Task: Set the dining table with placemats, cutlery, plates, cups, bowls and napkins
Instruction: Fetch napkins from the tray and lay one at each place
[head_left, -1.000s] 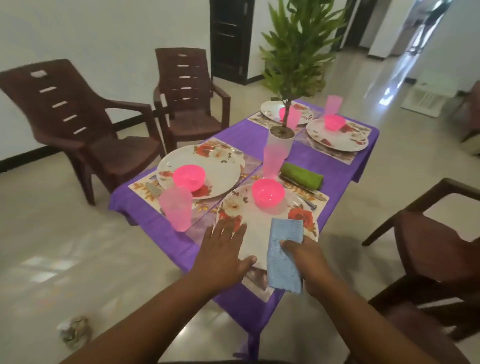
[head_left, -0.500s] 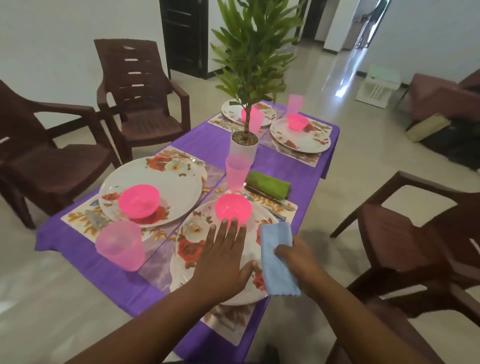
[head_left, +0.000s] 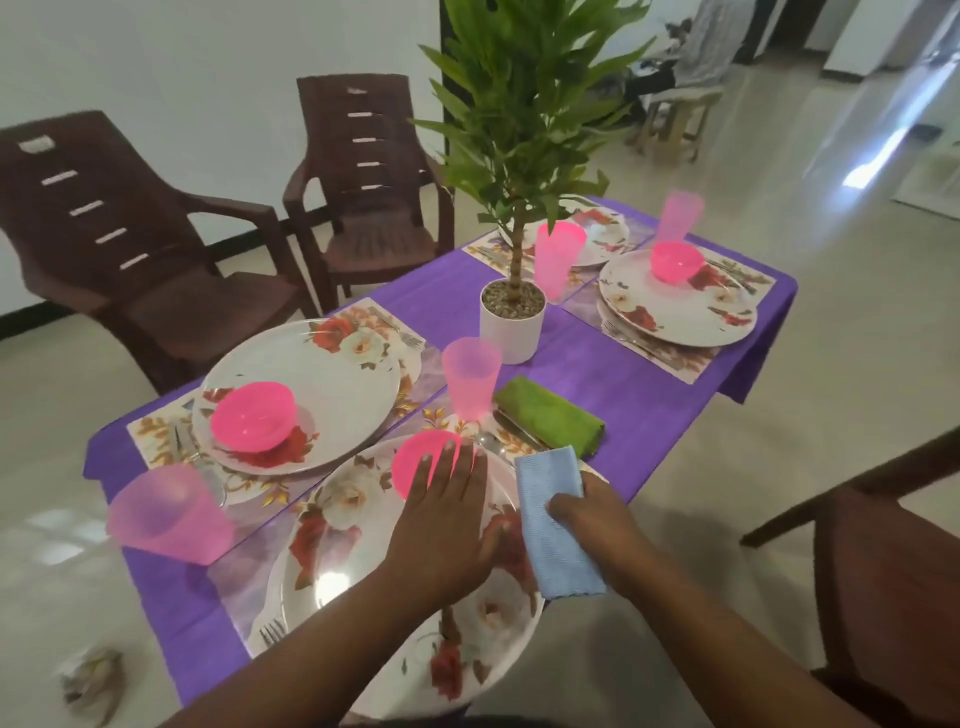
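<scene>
Moved: blue napkin (head_left: 558, 525) carried slightly toward worktop's (head_left: 597, 374) right edge, beside green napkin (head_left: 549, 417).
Right hand (head_left: 597, 525): pinching blue napkin.
Left hand (head_left: 447, 530): flat, steadying plate (head_left: 332, 561).
Meaning: napkin placement pending.

2 dark brown plastic armchairs (head_left: 358, 192) stand against a plain white wall (head_left: 156, 57) on a pale glossy floor (head_left: 831, 364) that mirrors bright light at far right. A dark doorway lies behind, a wooden stool (head_left: 675, 119) farther back, another brown chair (head_left: 893, 571) at right.
</scene>
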